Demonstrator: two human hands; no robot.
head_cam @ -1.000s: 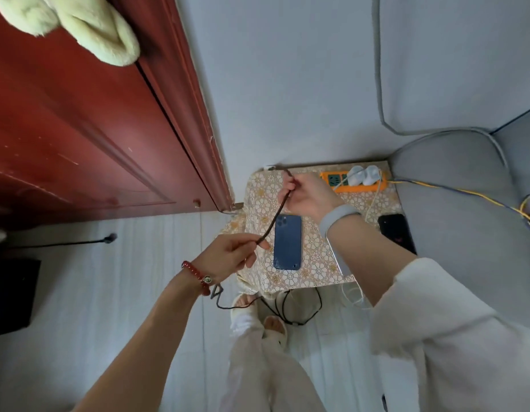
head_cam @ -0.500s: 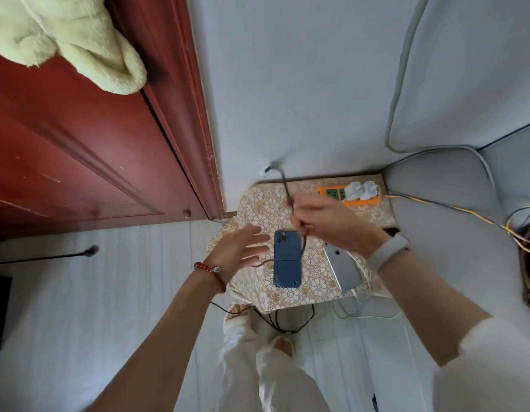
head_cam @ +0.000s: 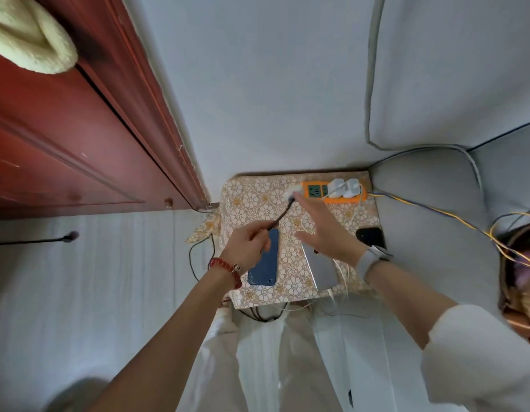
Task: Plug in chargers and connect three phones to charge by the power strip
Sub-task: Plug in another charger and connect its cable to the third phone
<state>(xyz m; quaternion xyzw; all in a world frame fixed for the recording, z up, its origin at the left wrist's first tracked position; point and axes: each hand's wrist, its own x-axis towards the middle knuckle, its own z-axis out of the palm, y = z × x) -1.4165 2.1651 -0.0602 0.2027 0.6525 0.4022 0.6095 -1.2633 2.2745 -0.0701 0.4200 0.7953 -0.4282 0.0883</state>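
Observation:
An orange power strip (head_cam: 332, 200) lies at the back of a small table with a flowered cloth (head_cam: 258, 200). Two white chargers (head_cam: 345, 187) sit in its right end; a third white charger (head_cam: 293, 192) lies at its left end with a dark cable (head_cam: 283, 214) running from it. My left hand (head_cam: 247, 248) pinches that cable above a blue phone (head_cam: 265, 264). My right hand (head_cam: 323, 233) hovers with fingers spread over a silver phone (head_cam: 321, 270). A black phone (head_cam: 370, 237) lies at the right edge.
A red wooden door (head_cam: 79, 129) stands to the left, with a pale fluffy item (head_cam: 26, 40) hanging on it. A grey sofa (head_cam: 436, 218) borders the table's right side, crossed by yellow and blue wires (head_cam: 430, 210). Cables (head_cam: 263, 315) hang off the table's front.
My right hand let go of the dark cable and opened over the silver phone. My left hand moved right and took hold of the cable. The charger now lies by the strip's left end.

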